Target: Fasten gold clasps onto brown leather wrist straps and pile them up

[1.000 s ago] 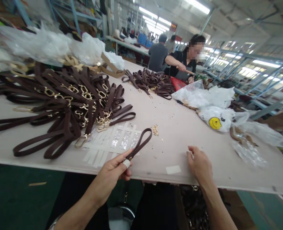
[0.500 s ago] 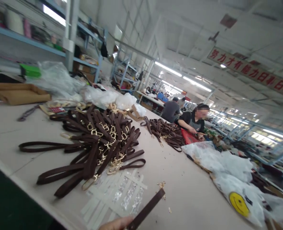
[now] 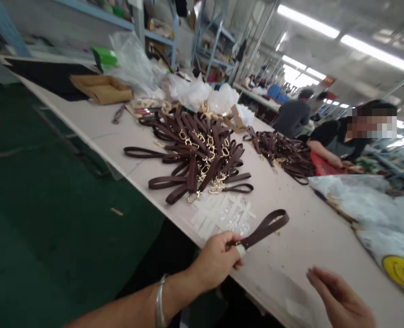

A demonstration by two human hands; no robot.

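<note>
My left hand point(image 3: 217, 258) is closed round the end of a dark brown wrist strap point(image 3: 265, 228), whose loop sticks out to the right over the table. Something pale wraps a fingertip of that hand. To the right, my right hand point(image 3: 341, 300) hovers over the table edge with fingers stretched out, apart from the strap; I see nothing in it. Beyond the left hand lie pale strips with clear packets point(image 3: 227, 214). Behind them is a heap of brown wrist straps point(image 3: 202, 155) with gold-coloured clasps.
A second strap pile point(image 3: 282, 152) lies farther right on the pale table point(image 3: 283, 191). A co-worker point(image 3: 341, 132) leans at the far side. White plastic bags point(image 3: 375, 218) line the right edge, and a cardboard tray point(image 3: 101, 88) sits at the back left.
The view has tilted down and turned. My left hand and forearm have come further into view with the strap, its loop now seen opened out. My right hand has appeared at the lower right.
</note>
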